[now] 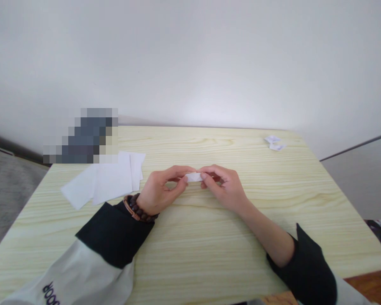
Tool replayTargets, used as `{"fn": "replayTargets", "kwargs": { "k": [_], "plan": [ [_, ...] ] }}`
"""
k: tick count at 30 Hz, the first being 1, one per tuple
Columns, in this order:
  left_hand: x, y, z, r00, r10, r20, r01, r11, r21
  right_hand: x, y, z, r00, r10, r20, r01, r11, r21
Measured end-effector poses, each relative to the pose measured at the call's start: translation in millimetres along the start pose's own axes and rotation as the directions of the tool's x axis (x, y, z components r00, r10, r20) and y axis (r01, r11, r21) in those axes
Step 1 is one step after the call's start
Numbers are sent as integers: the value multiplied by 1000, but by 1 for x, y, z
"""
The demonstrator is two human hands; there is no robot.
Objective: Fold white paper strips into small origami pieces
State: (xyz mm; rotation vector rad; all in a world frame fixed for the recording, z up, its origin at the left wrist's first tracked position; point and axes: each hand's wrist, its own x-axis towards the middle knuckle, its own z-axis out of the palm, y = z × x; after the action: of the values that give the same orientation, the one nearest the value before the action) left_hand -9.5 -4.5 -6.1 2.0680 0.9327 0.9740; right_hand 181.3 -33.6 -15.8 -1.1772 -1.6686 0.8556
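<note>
A small folded piece of white paper (194, 177) is held level between my two hands, just above the middle of the table. My left hand (161, 186) pinches its left end between thumb and fingers. At the right end, my right hand (224, 184) grips it the same way, thumb in front. The fingers behind the paper are partly hidden. Beyond my left wrist, several white paper sheets (112, 180) lie flat and overlapping.
Two small folded white papers (274, 143) rest near the far right corner of the pale wood-grain table (203, 254). A dark pixelated object (85, 137) stands at the back left. The white wall (190, 63) rises behind the table.
</note>
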Motion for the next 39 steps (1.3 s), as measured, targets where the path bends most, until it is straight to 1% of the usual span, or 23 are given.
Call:
{"fn": "replayTargets", "kwargs": {
  "k": [2, 5, 7, 10, 11, 13, 15, 17, 19, 21, 26, 29, 32, 39],
  "plan": [
    [1, 0, 0, 996, 90, 25, -91, 995, 47, 0, 2, 2, 999, 38, -20, -37, 997, 74],
    [2, -1, -1, 977, 212, 30, -214, 974, 77, -1, 3, 3, 998, 51, -26, -47, 990, 136],
    [2, -2, -2, 968, 252, 12, -252, 964, 85, -1, 3, 4, 998, 55, -30, -50, 989, 140],
    [2, -3, -2, 961, 275, -4, -273, 954, 121, -2, 3, 3, 999, 38, -27, -35, 994, 106],
    [2, -4, -2, 959, 283, -13, -279, 951, 136, -2, 2, 3, 1000, 13, -19, -11, 997, 80],
    [2, -4, -2, 951, 307, -41, -297, 941, 161, -2, 2, 1, 996, -83, 13, 83, 997, 12],
    [2, -4, -2, 939, 335, -75, -317, 930, 188, -2, 2, 0, 977, -208, 38, 210, 976, -63],
    [2, -4, -1, 929, 360, -88, -337, 918, 208, -1, 2, 0, 951, -307, 38, 310, 942, -131],
    [2, -3, 0, 925, 370, -84, -345, 913, 217, 0, 3, 0, 931, -364, 23, 362, 914, -184],
    [2, -2, 1, 927, 366, -84, -342, 915, 214, 0, 3, 0, 918, -395, 17, 389, 894, -224],
    [1, 0, 2, 936, 337, -97, -315, 929, 195, -1, 3, 0, 893, -447, 56, 440, 838, -323],
    [1, 1, 3, 938, 336, -83, -316, 930, 189, -2, 0, -1, 902, -420, 100, 426, 828, -363],
    [0, 2, 3, 944, 321, -80, -302, 935, 189, -3, -3, -1, 913, -388, 126, 406, 836, -370],
    [-1, 4, 4, 960, 270, -79, -249, 946, 206, -2, -1, 1, 930, -351, 110, 367, 878, -307]
  ]
}}
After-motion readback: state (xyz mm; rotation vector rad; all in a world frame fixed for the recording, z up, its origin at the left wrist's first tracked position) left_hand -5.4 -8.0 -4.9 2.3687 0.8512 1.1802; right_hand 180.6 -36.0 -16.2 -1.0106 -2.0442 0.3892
